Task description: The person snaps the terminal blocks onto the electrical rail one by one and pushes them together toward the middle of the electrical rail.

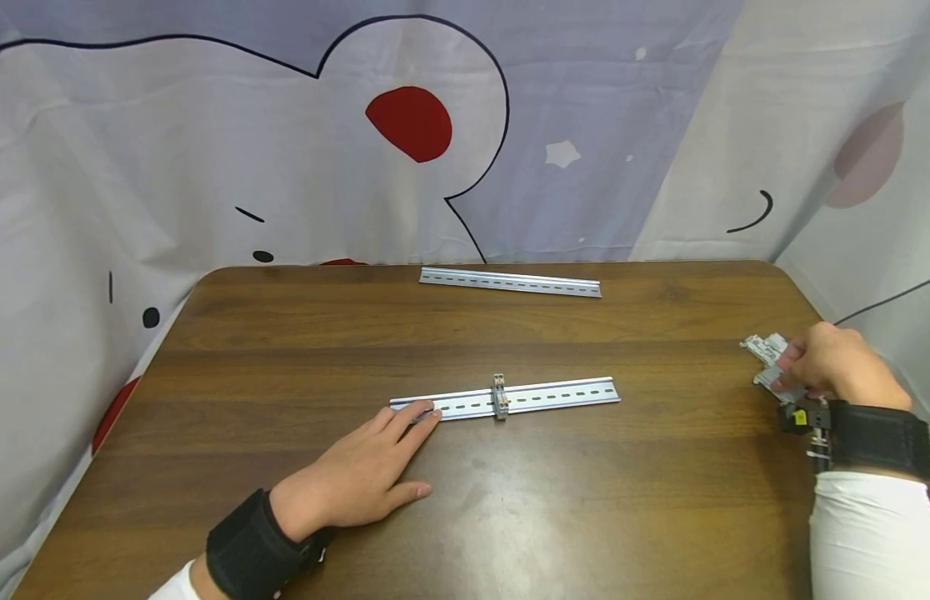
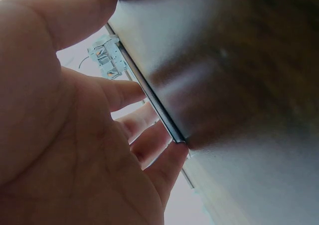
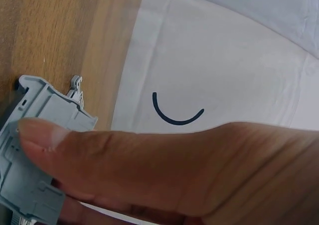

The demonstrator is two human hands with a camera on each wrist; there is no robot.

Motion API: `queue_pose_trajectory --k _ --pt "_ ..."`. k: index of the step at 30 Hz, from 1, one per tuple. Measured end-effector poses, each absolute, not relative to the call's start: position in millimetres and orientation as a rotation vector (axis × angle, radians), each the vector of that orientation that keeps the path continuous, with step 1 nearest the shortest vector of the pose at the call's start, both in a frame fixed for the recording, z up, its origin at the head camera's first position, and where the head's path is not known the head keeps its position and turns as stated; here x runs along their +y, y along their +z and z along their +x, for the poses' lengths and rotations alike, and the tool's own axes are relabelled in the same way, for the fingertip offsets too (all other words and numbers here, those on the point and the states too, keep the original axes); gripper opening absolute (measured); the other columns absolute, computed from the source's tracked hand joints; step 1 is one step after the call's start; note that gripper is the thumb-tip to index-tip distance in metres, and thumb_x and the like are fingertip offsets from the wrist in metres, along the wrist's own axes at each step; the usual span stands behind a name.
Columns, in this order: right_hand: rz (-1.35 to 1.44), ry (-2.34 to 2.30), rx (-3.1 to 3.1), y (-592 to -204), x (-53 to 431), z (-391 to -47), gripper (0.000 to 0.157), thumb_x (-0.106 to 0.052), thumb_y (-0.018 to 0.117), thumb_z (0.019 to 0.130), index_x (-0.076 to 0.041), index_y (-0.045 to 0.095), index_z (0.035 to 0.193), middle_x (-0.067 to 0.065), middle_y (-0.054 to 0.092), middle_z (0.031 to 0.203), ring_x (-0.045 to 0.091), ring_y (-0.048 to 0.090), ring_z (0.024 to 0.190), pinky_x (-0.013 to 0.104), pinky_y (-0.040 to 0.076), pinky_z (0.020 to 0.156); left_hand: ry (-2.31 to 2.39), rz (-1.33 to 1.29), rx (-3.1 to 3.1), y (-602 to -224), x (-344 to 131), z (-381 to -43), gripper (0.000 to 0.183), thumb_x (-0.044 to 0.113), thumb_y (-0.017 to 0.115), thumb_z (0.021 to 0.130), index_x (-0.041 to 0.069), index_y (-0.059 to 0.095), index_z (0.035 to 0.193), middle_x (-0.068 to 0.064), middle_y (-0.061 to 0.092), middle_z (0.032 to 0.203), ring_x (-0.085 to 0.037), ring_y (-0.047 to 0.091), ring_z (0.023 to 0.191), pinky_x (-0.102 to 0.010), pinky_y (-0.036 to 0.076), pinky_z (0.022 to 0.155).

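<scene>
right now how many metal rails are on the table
2. The near rail lies mid-table, the left hand touching its left end; the far rail lies along the back edge. None seems hidden.

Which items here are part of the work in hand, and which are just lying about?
In use:
- near slotted metal rail, left hand pressing its end
- grey plastic terminal block clipped on that rail
- grey terminal blocks gripped by right hand

Lying about:
- far slotted metal rail at the back of the brown wooden table
</scene>
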State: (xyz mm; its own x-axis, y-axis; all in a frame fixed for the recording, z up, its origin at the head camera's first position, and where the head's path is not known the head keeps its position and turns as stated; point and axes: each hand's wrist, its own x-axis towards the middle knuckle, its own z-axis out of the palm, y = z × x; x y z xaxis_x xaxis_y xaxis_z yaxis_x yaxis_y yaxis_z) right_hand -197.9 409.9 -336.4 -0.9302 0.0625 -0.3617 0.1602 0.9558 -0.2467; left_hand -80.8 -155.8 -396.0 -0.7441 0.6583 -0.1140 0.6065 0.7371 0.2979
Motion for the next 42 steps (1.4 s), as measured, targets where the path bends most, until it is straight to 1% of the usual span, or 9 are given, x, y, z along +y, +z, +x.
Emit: queue_pose_trajectory --k 6,12,19,23,27,31,34,38,42 --pt "0.164 -0.355 2.739 -332.6 407.5 -197.8 0.022 -0.023 0.083 0.074 -0.006 0.072 0.081 0.003 0.066 0.072 0.021 0.062 0.066 0.034 0.044 0.052 0.361 1.005 2.728 -396.7 -156.1 -81.2 0.074 0.047 0.053 0.098 0.009 0.026 0.155 -0.01 0.023 0.159 -0.03 0.026 0.143 -0.049 0.033 0.109" --pt "0.161 -0.34 2.725 -329.7 404.8 -198.7 0.024 -0.027 0.083 0.074 -0.007 0.073 0.083 0.002 0.069 0.073 0.02 0.065 0.069 0.035 0.044 0.054 0.354 1.017 2.733 -399.2 -157.1 -82.8 0.075 0.049 0.053 0.098 0.009 0.026 0.155 -0.011 0.023 0.159 -0.031 0.026 0.142 -0.049 0.034 0.109" --pt "0.124 -0.342 2.751 -326.2 398.1 -199.7 0.016 -0.023 0.079 0.079 -0.008 0.074 0.078 -0.001 0.067 0.069 0.019 0.062 0.067 0.036 0.045 0.053 0.341 1.028 2.744 -399.7 -158.3 -83.2 0.075 0.049 0.053 0.097 0.008 0.027 0.154 -0.012 0.024 0.158 -0.03 0.027 0.141 -0.049 0.034 0.109" --pt "0.077 -0.325 2.785 -322.3 394.5 -199.5 0.017 -0.026 0.078 0.079 -0.011 0.075 0.076 -0.001 0.069 0.065 0.018 0.062 0.068 0.036 0.044 0.055 0.337 1.02 2.733 -397.4 -157.4 -82.8 0.074 0.048 0.053 0.098 0.008 0.026 0.154 -0.012 0.024 0.159 -0.03 0.027 0.142 -0.049 0.032 0.11" --pt "0.054 -0.307 2.806 -317.2 390.4 -199.8 0.028 -0.036 0.08 0.076 -0.009 0.076 0.082 0.001 0.071 0.065 0.023 0.064 0.072 0.044 0.047 0.062 0.331 1.014 2.728 -396.1 -157.0 -82.5 0.074 0.048 0.053 0.098 0.008 0.026 0.154 -0.011 0.023 0.159 -0.03 0.026 0.142 -0.048 0.032 0.11" --pt "0.041 -0.314 2.818 -312.4 383.8 -197.7 0.035 -0.039 0.081 0.075 -0.007 0.076 0.087 0.0 0.071 0.066 0.019 0.064 0.07 0.041 0.046 0.063 0.33 1.012 2.724 -395.5 -156.8 -82.0 0.074 0.048 0.053 0.098 0.008 0.026 0.154 -0.012 0.024 0.159 -0.03 0.026 0.142 -0.048 0.031 0.111" --pt "0.015 -0.343 2.838 -308.7 377.4 -194.2 0.036 -0.035 0.081 0.076 -0.004 0.075 0.092 0.001 0.071 0.066 0.015 0.062 0.066 0.037 0.045 0.056 0.329 1.011 2.725 -395.0 -156.5 -81.8 0.075 0.048 0.053 0.098 0.008 0.026 0.155 -0.012 0.024 0.159 -0.03 0.026 0.142 -0.048 0.031 0.111" --pt "-0.017 -0.384 2.876 -303.4 367.4 -189.4 0.038 -0.029 0.079 0.078 0.001 0.071 0.1 0.002 0.071 0.066 0.015 0.061 0.063 0.038 0.046 0.049 0.329 1.006 2.725 -395.3 -156.2 -81.7 0.075 0.048 0.053 0.098 0.008 0.025 0.155 -0.012 0.024 0.159 -0.03 0.025 0.143 -0.049 0.032 0.11" --pt "-0.053 -0.37 2.925 -298.6 357.5 -186.5 0.038 -0.025 0.079 0.077 0.002 0.071 0.101 0.0 0.07 0.063 0.014 0.061 0.059 0.035 0.042 0.051 0.332 1.005 2.729 -395.9 -156.2 -81.5 0.074 0.048 0.053 0.098 0.008 0.026 0.154 -0.012 0.024 0.158 -0.03 0.026 0.143 -0.049 0.032 0.11"
